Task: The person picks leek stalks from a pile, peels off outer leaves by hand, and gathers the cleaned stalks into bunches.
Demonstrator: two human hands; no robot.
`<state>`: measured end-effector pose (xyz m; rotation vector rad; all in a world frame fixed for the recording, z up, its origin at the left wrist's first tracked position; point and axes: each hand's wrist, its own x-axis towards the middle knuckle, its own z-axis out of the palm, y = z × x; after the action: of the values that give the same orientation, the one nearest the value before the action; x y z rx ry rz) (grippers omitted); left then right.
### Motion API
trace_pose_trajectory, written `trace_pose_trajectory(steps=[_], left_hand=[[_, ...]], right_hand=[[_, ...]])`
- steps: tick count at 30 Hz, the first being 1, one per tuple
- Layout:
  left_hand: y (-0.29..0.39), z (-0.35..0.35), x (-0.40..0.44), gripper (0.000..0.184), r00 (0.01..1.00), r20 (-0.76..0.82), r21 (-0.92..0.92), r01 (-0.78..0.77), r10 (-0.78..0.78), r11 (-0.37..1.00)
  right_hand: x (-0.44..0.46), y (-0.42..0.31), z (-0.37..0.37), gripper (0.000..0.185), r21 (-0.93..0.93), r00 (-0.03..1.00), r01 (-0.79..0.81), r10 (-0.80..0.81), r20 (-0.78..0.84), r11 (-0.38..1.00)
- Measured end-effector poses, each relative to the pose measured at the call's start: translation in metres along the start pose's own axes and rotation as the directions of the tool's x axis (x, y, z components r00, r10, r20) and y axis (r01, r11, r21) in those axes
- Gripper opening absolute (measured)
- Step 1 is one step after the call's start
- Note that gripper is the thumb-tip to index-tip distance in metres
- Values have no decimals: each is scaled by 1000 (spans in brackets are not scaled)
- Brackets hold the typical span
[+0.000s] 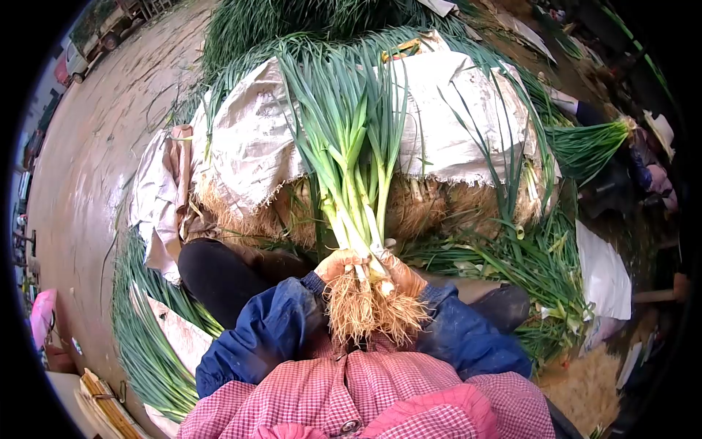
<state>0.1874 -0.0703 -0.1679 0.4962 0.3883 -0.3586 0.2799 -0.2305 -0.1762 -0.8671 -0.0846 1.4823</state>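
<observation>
A bunch of leeks [349,183] stands out in front of my chest, with its flat green leaves pointing away and its shaggy tan roots [373,311] toward me. My left hand [339,266] is closed around the white stalk ends from the left. From the right, my right hand [404,276] grips the same stalks just above the roots. Some of its fingers are hidden behind the stalks. Beyond the hands, a white woven sack [468,110] lies over a big pile of leeks, whose roots [417,208] stick out below its frayed edge.
More leeks [153,344] lie at my left side, and loose leaves [504,271] cover the ground on the right. A white plastic sheet [603,271] lies farther right. Another bundle [592,146] is at the upper right. Wet ground [88,190] and a parked truck [91,44] are at left.
</observation>
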Motion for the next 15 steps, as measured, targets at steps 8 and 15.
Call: trace_pose_trajectory(steps=[8,15], left_hand=[[4,71,-15,66,857,379,-517,-116,348,848],[3,85,-24,63,827,332,-484,-262,453,835]], right_hand=[[-86,-32,31,52,-141,991,-85,99,94,986],[-159,-81,28,38,-339,984,27,-86,-158,940]])
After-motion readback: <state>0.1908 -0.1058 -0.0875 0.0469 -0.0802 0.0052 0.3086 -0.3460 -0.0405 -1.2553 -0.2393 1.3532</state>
